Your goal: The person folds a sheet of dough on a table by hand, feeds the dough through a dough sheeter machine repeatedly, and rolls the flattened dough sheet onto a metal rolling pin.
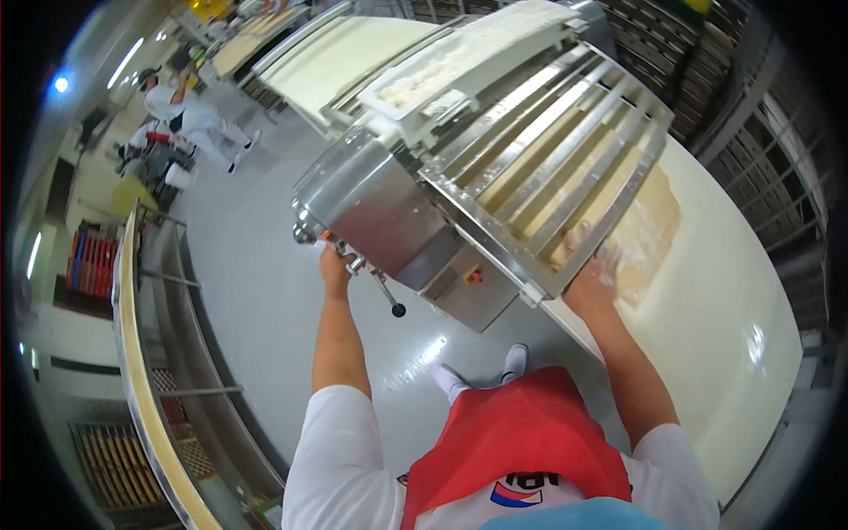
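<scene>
A steel dough sheeter (380, 203) stands in front of me, with a slatted metal guard (548, 163) over its belt. My left hand (334, 263) is closed on a control handle at the machine's near end; a bit of orange shows by the fingers. Beside it a lever with a black ball knob (398, 310) sticks out. Under and past the guard lies a flat, floury sheet of dough (649, 234) on the pale belt (724, 309). My right hand (594, 263) rests on the dough's near edge with fingers spread, partly behind the guard's outer bar.
A long white tray of flour (424, 88) sits on top of the sheeter. A red and yellow switch (474, 276) is on its side. At left runs a long bench (132, 353). Racks (760, 141) stand at right. Another person (181, 115) walks in the background.
</scene>
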Tool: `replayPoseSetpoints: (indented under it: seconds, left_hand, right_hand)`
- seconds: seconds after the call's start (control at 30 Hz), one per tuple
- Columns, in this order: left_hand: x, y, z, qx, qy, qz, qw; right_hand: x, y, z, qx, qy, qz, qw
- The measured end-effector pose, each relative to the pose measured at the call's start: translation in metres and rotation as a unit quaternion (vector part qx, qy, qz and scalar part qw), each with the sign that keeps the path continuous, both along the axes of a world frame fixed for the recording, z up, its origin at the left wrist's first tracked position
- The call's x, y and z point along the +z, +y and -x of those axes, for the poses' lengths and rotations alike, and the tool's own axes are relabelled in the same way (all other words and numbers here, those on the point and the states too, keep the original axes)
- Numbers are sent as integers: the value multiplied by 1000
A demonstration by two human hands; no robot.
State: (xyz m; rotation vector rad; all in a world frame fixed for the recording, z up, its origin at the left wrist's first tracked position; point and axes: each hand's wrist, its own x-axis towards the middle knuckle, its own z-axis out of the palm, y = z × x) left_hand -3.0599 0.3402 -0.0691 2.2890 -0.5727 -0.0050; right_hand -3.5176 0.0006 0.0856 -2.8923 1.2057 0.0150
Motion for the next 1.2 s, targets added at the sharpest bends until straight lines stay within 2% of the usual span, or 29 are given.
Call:
replayPoseSetpoints:
  seconds: [0.03,0.07,0.13,0.2,0.23,0.27,0.3,0.33,0.37,0.47,0.5,0.57,0.63,0.73,0.8,0.87,0.93,1.0,1.03,1.1,1.13,1.17,1.2]
  left_hand:
    - [-20,4,-11,4,47,46,998]
    - [-18,3,-10,-3,45,45,998]
    - [-13,2,-9,20,18,-19,999]
    - [27,-11,18,8,27,-3,1000]
    - [41,-15,31,-1,37,13,999]
    - [32,-13,29,10,36,14,999]
    - [10,-5,13,-16,-7,-25,1000]
    - [-13,9,-7,-35,-53,-66,996]
    - [-12,8,-4,-19,-66,-76,995]
    - [14,-4,20,35,-95,-98,990]
    - [18,-6,20,34,-51,-103,993]
    - [23,-9,26,50,18,-41,998]
    - [32,-13,31,56,14,-55,997]
    - [33,-13,30,58,-1,-76,995]
    - [32,-13,29,58,-8,-78,995]
    - [30,-13,30,54,-29,-70,996]
    - [32,-14,31,54,-3,-59,997]
    - [25,-12,25,49,23,-49,997]
    - [20,-11,22,50,-4,-47,998]
    - [18,-4,23,46,-28,-44,998]
    - [24,-2,24,32,-75,-66,994]
    - [29,-6,25,8,-121,-84,989]
    - [29,-5,22,-24,-105,-46,993]
  right_hand:
    - [-5,-4,-1,38,-3,-13,999]
    - [-3,-5,-3,80,-8,-25,996]
    - [6,-5,1,74,-2,-44,996]
    - [5,-7,1,76,9,-63,995]
    - [-6,-10,-2,84,13,-30,996]
    - [-14,-13,-8,98,14,3,995]
    - [-20,-16,-16,117,9,4,993]
    - [-27,-18,-24,130,-45,9,990]
    - [-32,-19,-35,146,-101,11,984]
    - [-16,-29,-46,187,-87,-47,977]
    - [-17,-29,-47,200,-89,-45,975]
    - [-19,-34,-45,216,-94,-5,972]
    - [-24,-39,-55,236,-94,3,967]
    - [-29,-39,-79,210,-65,26,975]
    - [-31,-42,-85,258,-146,23,955]
    - [-37,-53,-92,274,-146,-13,950]
    - [-51,-65,-88,287,-145,-51,946]
    - [-57,-66,-75,306,-100,34,946]
    - [-59,-67,-60,304,-98,33,947]
    - [-32,-56,-24,286,-183,-5,941]
    - [-50,-58,-1,226,-120,-35,966]
    - [-44,-54,14,204,-115,-34,972]
    - [-30,-52,33,202,-125,-57,970]
